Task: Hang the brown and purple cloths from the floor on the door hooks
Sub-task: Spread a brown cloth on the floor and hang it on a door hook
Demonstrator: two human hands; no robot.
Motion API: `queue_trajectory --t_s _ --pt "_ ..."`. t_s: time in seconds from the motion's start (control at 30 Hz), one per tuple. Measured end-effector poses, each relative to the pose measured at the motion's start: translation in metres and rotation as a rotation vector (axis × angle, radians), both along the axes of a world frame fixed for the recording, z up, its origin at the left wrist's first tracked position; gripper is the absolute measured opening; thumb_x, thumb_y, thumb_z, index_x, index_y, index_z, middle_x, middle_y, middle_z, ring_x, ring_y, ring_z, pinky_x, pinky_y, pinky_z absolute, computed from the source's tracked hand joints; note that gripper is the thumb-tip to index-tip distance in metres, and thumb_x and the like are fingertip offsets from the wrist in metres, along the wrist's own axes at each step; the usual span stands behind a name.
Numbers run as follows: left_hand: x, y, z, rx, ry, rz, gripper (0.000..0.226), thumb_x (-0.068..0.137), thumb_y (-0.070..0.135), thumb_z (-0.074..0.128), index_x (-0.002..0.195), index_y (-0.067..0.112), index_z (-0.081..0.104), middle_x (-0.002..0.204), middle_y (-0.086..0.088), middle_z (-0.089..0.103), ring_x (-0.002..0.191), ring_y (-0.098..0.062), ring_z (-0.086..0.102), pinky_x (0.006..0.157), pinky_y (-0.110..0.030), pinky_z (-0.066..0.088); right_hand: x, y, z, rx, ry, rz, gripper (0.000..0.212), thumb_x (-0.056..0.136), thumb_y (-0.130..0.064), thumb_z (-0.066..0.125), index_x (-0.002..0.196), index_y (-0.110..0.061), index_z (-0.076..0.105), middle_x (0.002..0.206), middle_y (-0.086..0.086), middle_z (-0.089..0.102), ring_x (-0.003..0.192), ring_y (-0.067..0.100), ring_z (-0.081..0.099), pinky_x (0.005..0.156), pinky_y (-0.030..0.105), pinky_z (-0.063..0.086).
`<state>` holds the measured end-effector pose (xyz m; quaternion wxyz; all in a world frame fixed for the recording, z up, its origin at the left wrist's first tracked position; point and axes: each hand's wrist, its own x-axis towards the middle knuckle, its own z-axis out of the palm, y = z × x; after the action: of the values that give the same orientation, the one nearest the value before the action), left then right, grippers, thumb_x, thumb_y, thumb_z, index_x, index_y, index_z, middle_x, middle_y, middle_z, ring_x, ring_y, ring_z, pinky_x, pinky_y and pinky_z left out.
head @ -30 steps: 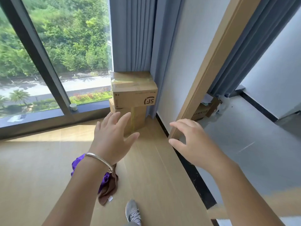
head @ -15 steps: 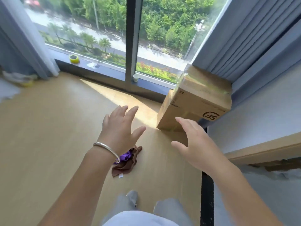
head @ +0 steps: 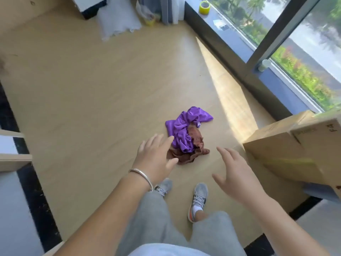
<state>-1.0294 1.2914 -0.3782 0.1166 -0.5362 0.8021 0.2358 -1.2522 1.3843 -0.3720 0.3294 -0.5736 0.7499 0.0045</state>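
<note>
A crumpled purple cloth [head: 186,126] lies on the wooden floor, partly on top of a crumpled brown cloth [head: 193,150]. Both sit in one heap just ahead of my feet. My left hand [head: 155,159] hovers with fingers spread over the heap's near left edge and covers a bit of the brown cloth. My right hand [head: 234,172] is held out with fingers spread, to the right of the heap and apart from it. Neither hand holds anything. No door hooks are in view.
Stacked cardboard boxes [head: 295,145] stand close on the right. A window [head: 295,43] with a dark sill runs along the far right, a yellow tape roll [head: 204,7] on it. White sheeting [head: 118,19] lies at the far wall. My grey shoes [head: 199,198] stand below the heap.
The view has swung down and left onto the floor. The cloth heap now shows in full ahead of my hands. Both hands stay spread and empty, lower over the floor.
</note>
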Motion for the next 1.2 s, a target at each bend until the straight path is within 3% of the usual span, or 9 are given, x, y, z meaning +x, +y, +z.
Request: queue_trajectory --t_s 0.3,0.53,0.87,1.03,1.2 --pt "-0.016 0.027 -0.195 0.222 -0.078 -0.051 0.068 0.094 0.045 0.049 0.152 0.027 0.018 0.158 0.003 0.021 0.146 -0.015 0.014 0.118 -0.038 0.012 -0.030 -0.029 -0.184 0.095 0.140 0.388 0.080 0.080 -0.033 0.070 0.148 -0.019 0.030 0.151 0.006 0.033 0.138 0.024 0.030 0.110 0.032 0.026" --pt "0.004 0.027 -0.393 0.259 -0.131 -0.081 0.067 0.094 0.042 0.050 0.151 0.024 0.020 0.157 0.000 0.022 0.145 -0.017 0.017 0.115 -0.034 0.012 -0.022 -0.033 -0.362 0.175 0.234 0.606 0.077 0.089 -0.038 0.056 0.151 -0.024 0.013 0.157 0.000 0.016 0.146 0.020 0.011 0.118 0.037 0.014" --pt "0.015 0.014 -0.628 0.214 -0.212 -0.278 0.058 0.091 0.026 0.052 0.144 0.017 0.032 0.146 -0.006 0.033 0.139 -0.023 0.026 0.114 -0.038 0.021 0.010 -0.044 -0.579 0.148 0.242 0.758 0.067 0.086 -0.029 0.057 0.144 -0.020 0.026 0.148 0.003 0.031 0.141 0.022 0.023 0.116 0.042 0.017" --pt "0.019 -0.004 -0.712 0.142 -0.214 -0.322 0.060 0.088 0.021 0.057 0.143 0.012 0.035 0.145 -0.010 0.035 0.138 -0.027 0.028 0.113 -0.040 0.023 0.025 -0.053 -0.667 0.130 0.258 0.852 0.066 0.084 -0.025 0.058 0.142 -0.018 0.029 0.141 0.005 0.036 0.134 0.024 0.032 0.115 0.043 0.019" --pt "0.027 -0.022 -0.769 0.089 -0.156 -0.335 0.080 0.082 0.025 0.064 0.151 0.015 0.024 0.154 -0.012 0.022 0.144 -0.029 0.017 0.116 -0.042 0.017 0.015 -0.057 -0.722 0.127 0.380 0.962 0.046 0.083 -0.019 0.054 0.127 -0.019 0.043 0.123 0.004 0.048 0.113 0.026 0.047 0.104 0.039 0.033"
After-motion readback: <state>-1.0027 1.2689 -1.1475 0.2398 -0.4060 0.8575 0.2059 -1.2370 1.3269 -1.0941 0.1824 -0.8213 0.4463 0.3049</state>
